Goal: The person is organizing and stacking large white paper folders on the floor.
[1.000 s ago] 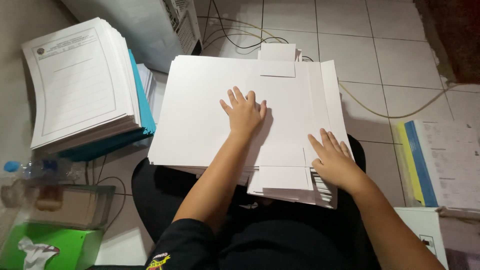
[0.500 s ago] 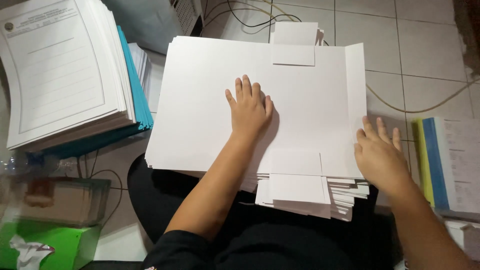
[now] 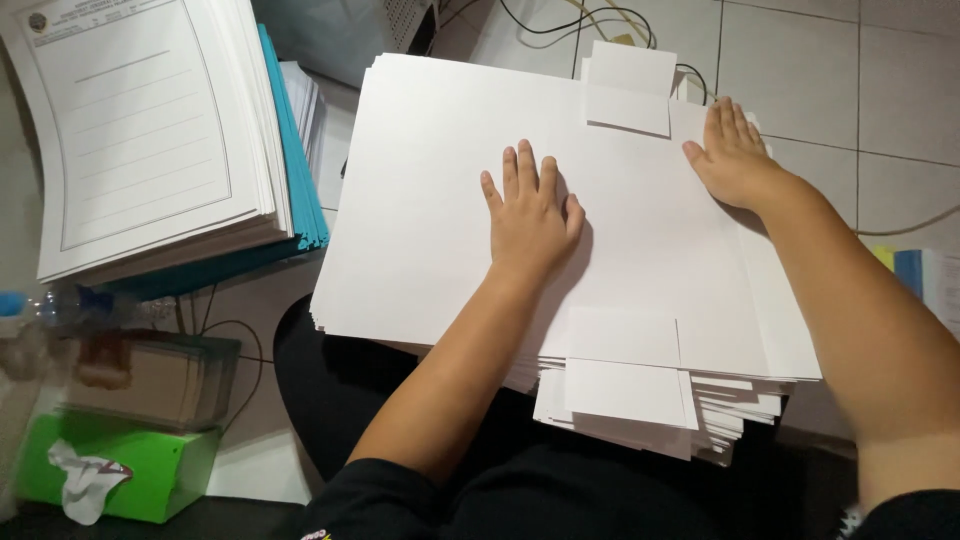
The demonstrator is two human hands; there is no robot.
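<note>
Right hand (image 3: 735, 155) has slid to the paper stack's (image 3: 430, 220) far edge, apparently flat, grip empty; left hand (image 3: 528, 215) flat mid-sheet.

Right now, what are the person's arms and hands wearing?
Nothing at all on the hands: the left hand and right hand are bare, with no gloves, rings or watch that I can see. Both forearms are bare too. Only short black sleeves show near the shoulders, at the bottom of the picture.
</note>
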